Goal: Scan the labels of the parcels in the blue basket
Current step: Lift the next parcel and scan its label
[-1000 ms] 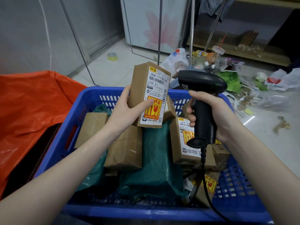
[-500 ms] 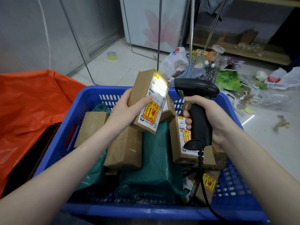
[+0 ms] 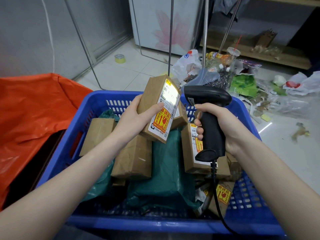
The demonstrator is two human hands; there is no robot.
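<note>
My left hand (image 3: 134, 118) grips a small brown cardboard parcel (image 3: 152, 99) above the blue basket (image 3: 81, 118), its white label with a red and yellow sticker turned to the right. The top of the label glows with bright light. My right hand (image 3: 220, 125) is closed on the black handheld scanner (image 3: 210, 118), whose head points left at the label from a few centimetres away. Its cable hangs down over the basket. In the basket lie several brown parcels (image 3: 133, 160), a labelled box (image 3: 190, 153) and dark green mailer bags (image 3: 166, 170).
An orange plastic sheet (image 3: 29, 108) lies left of the basket. Behind it, on the tiled floor, are plastic bags and litter (image 3: 225, 71), a roll of tape (image 3: 120, 58) and thin metal poles (image 3: 170, 35).
The parcel tilted so its label faces the scanner, and the scanner moved down and left towards it. Bright light now falls on the label's top.
</note>
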